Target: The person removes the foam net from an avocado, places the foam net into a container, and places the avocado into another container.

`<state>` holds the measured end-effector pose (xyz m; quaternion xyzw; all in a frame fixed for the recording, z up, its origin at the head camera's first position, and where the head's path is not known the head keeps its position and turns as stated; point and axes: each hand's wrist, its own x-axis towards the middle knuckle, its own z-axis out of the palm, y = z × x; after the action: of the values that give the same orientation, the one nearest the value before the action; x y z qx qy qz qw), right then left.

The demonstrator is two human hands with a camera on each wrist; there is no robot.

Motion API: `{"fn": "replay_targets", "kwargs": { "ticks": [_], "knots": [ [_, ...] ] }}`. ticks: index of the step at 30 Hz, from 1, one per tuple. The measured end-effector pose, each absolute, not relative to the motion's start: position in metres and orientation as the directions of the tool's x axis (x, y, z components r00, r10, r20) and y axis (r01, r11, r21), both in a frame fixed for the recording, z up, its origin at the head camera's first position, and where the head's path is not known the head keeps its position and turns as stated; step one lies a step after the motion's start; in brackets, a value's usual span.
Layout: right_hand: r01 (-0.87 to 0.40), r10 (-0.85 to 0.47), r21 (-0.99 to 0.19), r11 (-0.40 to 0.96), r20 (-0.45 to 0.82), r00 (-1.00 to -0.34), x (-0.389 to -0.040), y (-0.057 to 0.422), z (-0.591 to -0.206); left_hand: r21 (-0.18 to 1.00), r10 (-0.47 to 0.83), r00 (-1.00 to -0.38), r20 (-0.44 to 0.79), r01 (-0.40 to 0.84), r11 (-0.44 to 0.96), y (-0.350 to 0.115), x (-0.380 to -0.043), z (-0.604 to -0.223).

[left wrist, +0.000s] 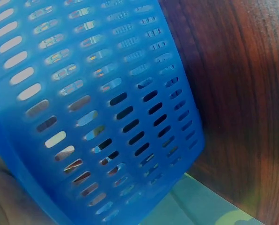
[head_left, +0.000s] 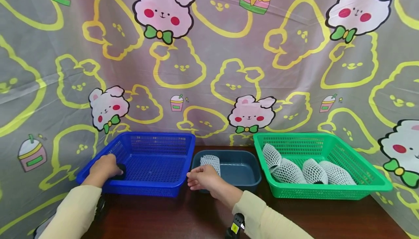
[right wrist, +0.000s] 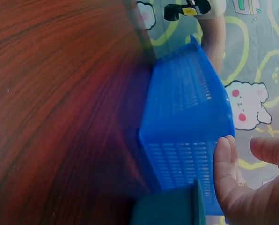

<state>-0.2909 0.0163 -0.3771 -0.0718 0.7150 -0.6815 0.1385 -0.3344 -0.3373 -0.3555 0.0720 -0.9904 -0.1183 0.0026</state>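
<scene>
In the lower left of the head view, holds the left hand (head_left: 104,168) inside the blue basket (head_left: 144,187), curled on a dark item (head_left: 122,172), with the fingertips partly hidden. At lower centre, holds the right hand (head_left: 207,180) at the near left of the tub (head_left: 243,153), released, fingers loosely bent and gripping nothing; in the right wrist view, at lower right, likewise clearly apart from the thumb. Just behind that hand, inside the tub, keeps one foam net (head_left: 210,160); cannot tell if in contact. At right of the head frame, holds several more nets (head_left: 288,171) in the green basket (head_left: 330,188). Along the bottom, runs dark reddish wood table (head_left: 157,219); across the top, hangs patterned cloth (head_left: 209,50). In the left wrist view, shows mostly slotted blue wall.
</scene>
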Motion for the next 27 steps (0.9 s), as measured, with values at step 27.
{"fn": "replay_targets", "kwargs": {
  "ticks": [27],
  "knots": [
    [-0.060,-0.220,-0.968,0.244,0.005,-0.975,-0.293,0.117,-0.333,0.322,-0.016,-0.960,0.281,0.078,0.943,-0.276,-0.317,-0.335]
  ]
}}
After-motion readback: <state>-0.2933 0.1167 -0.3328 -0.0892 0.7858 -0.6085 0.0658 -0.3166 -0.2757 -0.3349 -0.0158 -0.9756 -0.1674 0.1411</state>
